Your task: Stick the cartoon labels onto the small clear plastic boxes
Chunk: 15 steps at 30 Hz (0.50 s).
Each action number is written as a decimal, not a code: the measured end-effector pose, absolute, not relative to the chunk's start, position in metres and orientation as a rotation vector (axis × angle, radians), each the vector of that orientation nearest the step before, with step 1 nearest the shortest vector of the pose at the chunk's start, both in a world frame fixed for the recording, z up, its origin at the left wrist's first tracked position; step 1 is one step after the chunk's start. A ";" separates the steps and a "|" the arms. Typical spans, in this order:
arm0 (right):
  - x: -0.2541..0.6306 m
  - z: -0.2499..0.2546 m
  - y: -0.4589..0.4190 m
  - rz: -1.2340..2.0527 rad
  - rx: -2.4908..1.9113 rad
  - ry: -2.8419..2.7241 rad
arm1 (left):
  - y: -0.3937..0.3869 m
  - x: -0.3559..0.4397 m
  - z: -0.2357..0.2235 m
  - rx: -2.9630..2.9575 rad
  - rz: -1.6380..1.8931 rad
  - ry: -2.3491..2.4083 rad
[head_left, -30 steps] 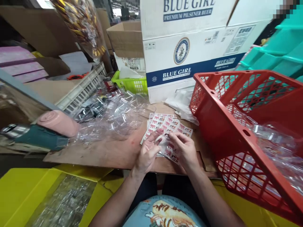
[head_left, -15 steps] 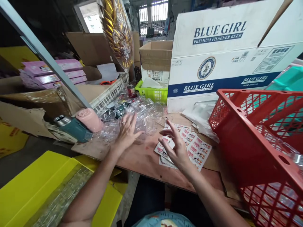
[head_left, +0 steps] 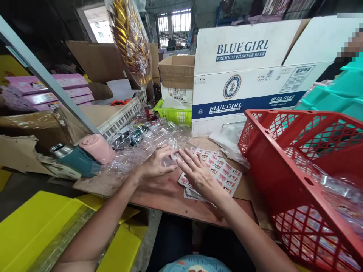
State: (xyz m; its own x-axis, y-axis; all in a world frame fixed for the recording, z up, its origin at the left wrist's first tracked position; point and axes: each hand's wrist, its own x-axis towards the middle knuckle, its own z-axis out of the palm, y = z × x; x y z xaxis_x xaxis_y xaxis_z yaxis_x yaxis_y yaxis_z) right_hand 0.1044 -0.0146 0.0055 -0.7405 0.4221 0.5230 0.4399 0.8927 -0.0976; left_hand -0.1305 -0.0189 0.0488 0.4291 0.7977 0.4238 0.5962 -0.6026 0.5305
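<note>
My left hand (head_left: 157,162) grips a small clear plastic container (head_left: 173,145) between thumb and fingers, just above the wooden table. Stretched out flat, the fingers of my right hand (head_left: 195,173) meet the container's right side; whether something thin lies under them I cannot tell. Below and beside the right hand lie sheets of stickers (head_left: 224,172) printed with small pink and black-and-white figures. Behind my left hand spreads a heap of clear plastic containers (head_left: 153,136).
A red plastic crate (head_left: 286,166) holding clear packages stands at the right. White beer carton (head_left: 215,87) and green basket (head_left: 176,115) are at the back. On the left are a teal flask (head_left: 76,160), a pink lidded cup (head_left: 98,147) and a yellow box (head_left: 36,226).
My left hand has closed on a clear container from the heap. My right hand has moved in to meet it, its fingers now extended against the plastic. The view has shifted slightly right.
</note>
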 end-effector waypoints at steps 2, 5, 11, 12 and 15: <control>0.103 -0.006 -0.004 -0.135 -0.619 -2.507 | -0.014 -0.125 0.048 2.350 0.954 1.161; 0.104 -0.023 0.010 -0.222 -0.584 -2.440 | -0.012 -0.122 0.049 2.212 0.941 1.153; 0.111 -0.024 0.004 -0.013 -0.626 -2.230 | 0.006 -0.136 0.047 2.212 0.983 1.262; 0.113 -0.022 0.000 0.112 -0.688 -2.127 | 0.008 -0.138 0.045 2.230 1.049 1.303; 0.124 -0.018 -0.016 0.539 -0.888 -1.775 | -0.002 -0.126 0.039 2.011 1.379 1.404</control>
State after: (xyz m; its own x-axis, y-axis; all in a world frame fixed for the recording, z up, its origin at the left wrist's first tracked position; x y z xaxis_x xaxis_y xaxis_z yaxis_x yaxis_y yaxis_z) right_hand 0.1239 -0.0156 -0.0175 -0.1936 0.7784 0.5972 0.3147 0.6258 -0.7136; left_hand -0.1261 -0.0016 0.0388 0.0476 0.8522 0.5210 0.5365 -0.4618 0.7063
